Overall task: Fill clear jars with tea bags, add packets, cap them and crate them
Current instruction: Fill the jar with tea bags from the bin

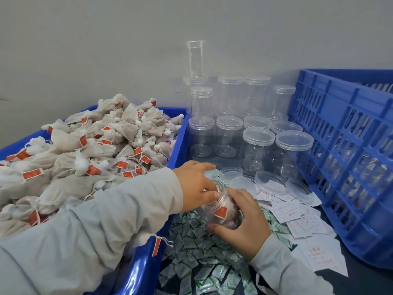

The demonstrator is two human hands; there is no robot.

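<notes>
Blue crate (344, 133), beige tea bags (70, 158) with red tags, green-and-white packets (197, 252), grey sleeves (102, 226)

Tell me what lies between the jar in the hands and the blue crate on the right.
Nothing tall. The jar, held by the left hand and right hand, is separated from the crate only by loose lids and white slips lying flat. The crate's wall must be lifted over.

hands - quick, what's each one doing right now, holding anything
Left hand: fingers at the mouth of the tilted jar, pushing tea bags in; an actual grip cannot be told.
Right hand: fingers curled round the jar, holding it.
</notes>
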